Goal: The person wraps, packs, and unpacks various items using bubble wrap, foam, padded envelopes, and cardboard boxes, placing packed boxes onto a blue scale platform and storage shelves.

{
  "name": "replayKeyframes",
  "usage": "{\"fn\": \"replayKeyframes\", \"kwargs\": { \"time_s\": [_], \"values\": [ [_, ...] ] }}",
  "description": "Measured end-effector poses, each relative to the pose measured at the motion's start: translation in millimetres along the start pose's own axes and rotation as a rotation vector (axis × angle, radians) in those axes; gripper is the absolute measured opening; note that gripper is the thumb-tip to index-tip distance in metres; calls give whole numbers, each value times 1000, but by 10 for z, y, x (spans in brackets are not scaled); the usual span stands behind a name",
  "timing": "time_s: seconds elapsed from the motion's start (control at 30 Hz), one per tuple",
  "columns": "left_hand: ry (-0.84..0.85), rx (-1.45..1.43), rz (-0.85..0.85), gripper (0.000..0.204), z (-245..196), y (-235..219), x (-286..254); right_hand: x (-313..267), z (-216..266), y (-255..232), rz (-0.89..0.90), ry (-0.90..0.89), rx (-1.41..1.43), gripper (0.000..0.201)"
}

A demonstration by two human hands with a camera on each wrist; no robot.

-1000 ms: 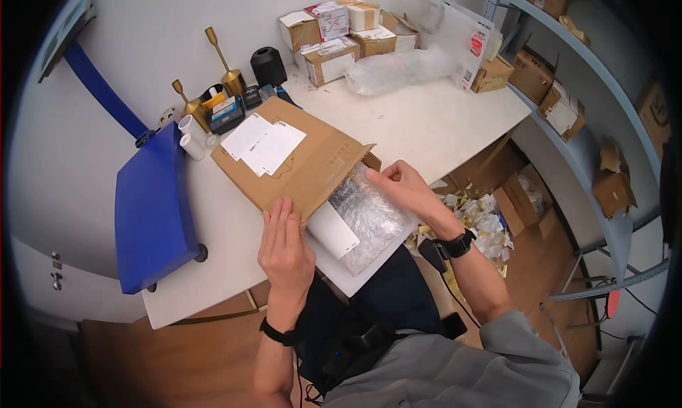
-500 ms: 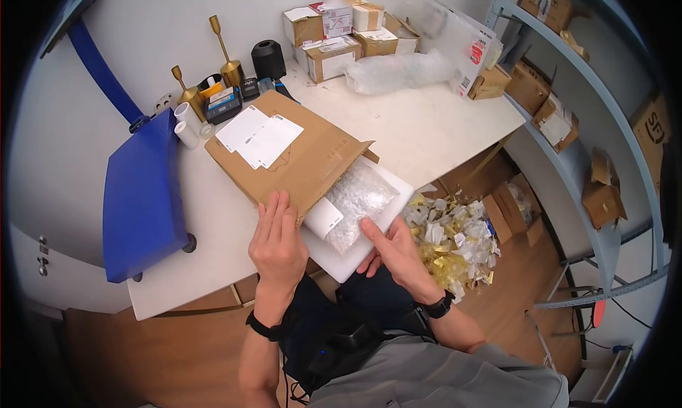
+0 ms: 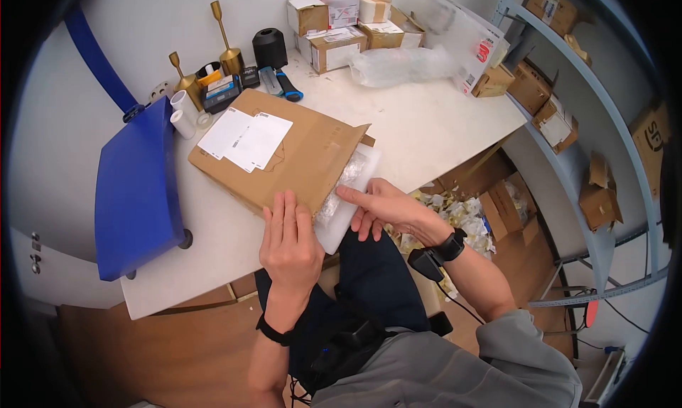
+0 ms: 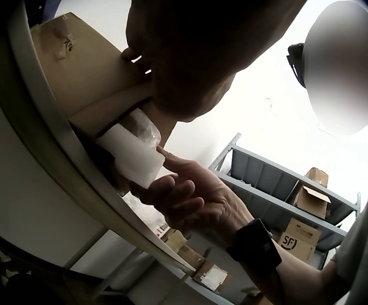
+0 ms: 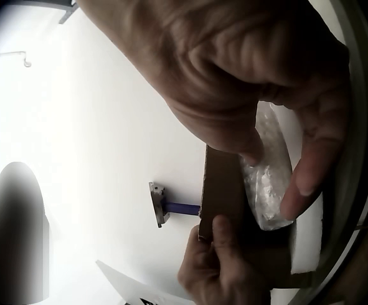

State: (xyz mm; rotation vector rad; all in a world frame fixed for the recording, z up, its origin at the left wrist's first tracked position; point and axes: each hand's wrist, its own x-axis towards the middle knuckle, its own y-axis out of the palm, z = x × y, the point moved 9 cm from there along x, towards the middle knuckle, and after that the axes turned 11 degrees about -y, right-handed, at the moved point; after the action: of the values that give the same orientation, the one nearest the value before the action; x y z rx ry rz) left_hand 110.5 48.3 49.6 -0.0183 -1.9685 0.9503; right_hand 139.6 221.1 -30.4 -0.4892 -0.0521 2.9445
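Observation:
A flat cardboard box with white labels lies on the table, its open end towards the person. A bubble-wrapped item on a white foam sheet sticks a short way out of that end. My left hand grips the box's near corner, fingers on top; in the right wrist view its thumb lies against the cardboard. My right hand holds the protruding end of the wrapped item and foam, with the thumb over the bubble wrap. The rest of both lies hidden inside the box.
A blue platform scale stands at the left. Brass candlesticks, tape rolls and a black holder line the back. Small boxes and a plastic-wrapped bundle sit behind; a shelf rises at right.
The foam sheet and bubble-wrapped item have slid farther into the box. My right hand has shifted from the item's far side to its protruding end. The left hand stays at the box corner.

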Motion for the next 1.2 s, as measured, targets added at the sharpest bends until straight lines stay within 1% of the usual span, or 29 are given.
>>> {"fn": "replayKeyframes", "kwargs": {
  "time_s": [0.03,0.1,0.13,0.17,0.23,0.27,0.3,0.33,0.37,0.43,0.53,0.6,0.63,0.67,0.7,0.73,0.77,0.8,0.83,0.9,0.93,0.97,1.0,1.03,1.07,1.1,1.13,1.17,1.2],
  "values": [
    [-16,-2,8,24,8,16,-14,22,-30,10,6,16,-6,70],
    [6,-11,-3,24,-15,24,8,133,-48,71,-2,22,125,67],
    [8,-21,-3,23,-20,19,1,191,-11,117,-12,18,132,59],
    [14,-22,10,23,-21,17,-1,269,-10,161,-16,24,144,59],
    [12,-18,-2,24,-17,-20,0,450,83,243,-30,-55,171,47],
    [16,-19,0,24,-4,-16,-7,623,39,304,-33,-55,174,47],
    [4,-12,3,22,16,2,-3,844,-26,357,-34,-85,254,42],
    [-6,-3,7,21,23,23,6,915,26,401,-35,-117,335,37],
    [-2,-1,6,21,3,32,8,912,23,419,-35,-120,338,37],
    [-36,97,-10,19,-25,52,12,864,113,415,-125,-184,249,35],
    [-76,57,-42,17,-7,37,25,654,290,399,-152,-242,242,36],
    [-90,63,-58,17,-21,7,34,519,241,292,-184,-323,241,48],
    [-95,61,-66,16,-24,-4,47,290,297,173,-305,-408,165,60],
    [-135,-9,-62,17,10,-5,37,22,350,-4,-454,-442,16,65],
    [-162,14,-93,17,63,-59,43,-203,342,-208,-646,-555,-79,68],
    [-141,-57,-99,20,77,-105,53,-340,315,-469,-848,-694,-369,73],
    [-114,-127,-98,23,75,-140,54,-417,407,-602,-920,-714,-486,78],
    [-122,-192,-120,29,96,-154,49,-361,432,-725,-907,-762,-659,81],
    [-134,-162,-128,29,95,-175,47,-309,501,-735,-871,-784,-627,68],
    [-137,-339,-178,27,113,-272,71,41,343,-849,-577,-568,-463,41],
    [-151,-389,-201,22,122,-291,82,96,363,-793,-547,-591,-453,41],
    [-160,-360,-226,22,135,-309,102,50,408,-739,-580,-650,-576,29],
    [-216,-491,-232,19,196,-310,104,-23,442,-673,-618,-703,-703,18],
    [-268,-627,-238,16,254,-300,100,-198,685,-335,-627,-890,-812,10],
    [-283,-628,-288,11,287,-339,109,-296,767,-113,-603,-1051,-906,8],
    [-281,-617,-305,11,293,-375,156,-382,844,88,-582,-1212,-995,7],
    [-301,-630,-340,10,299,-470,200,-440,961,297,-517,-1288,-1078,11],
    [-321,-645,-366,11,299,-577,229,-448,1048,395,-513,-1290,-1073,11],
    [-319,-641,-364,11,283,-681,282,-451,1158,360,-589,-1272,-923,12]
  ]
}}
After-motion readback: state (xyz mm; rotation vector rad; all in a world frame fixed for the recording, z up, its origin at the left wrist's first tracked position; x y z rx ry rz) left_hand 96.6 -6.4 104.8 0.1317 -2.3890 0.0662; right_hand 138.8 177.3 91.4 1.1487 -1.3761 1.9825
